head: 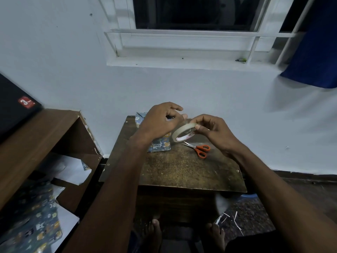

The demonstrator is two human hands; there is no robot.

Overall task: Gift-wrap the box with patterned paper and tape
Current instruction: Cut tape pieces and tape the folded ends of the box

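A roll of clear tape [180, 133] is held up above the small wooden table [182, 172]. My right hand [213, 130] pinches the roll's top edge between thumb and fingers. My left hand [162, 121] hovers at the roll's upper left with fingers curled, its thumb and forefinger pinching at the tape's free end. Behind and below my left hand lies the box wrapped in blue patterned paper [160, 146], mostly hidden by the hand and wrist.
Orange-handled scissors [199, 149] lie on the table right of the box. A brown shelf unit [45, 139] stands at the left, with spare patterned paper [34, 221] and white sheets below. My bare feet [155, 232] show under the table.
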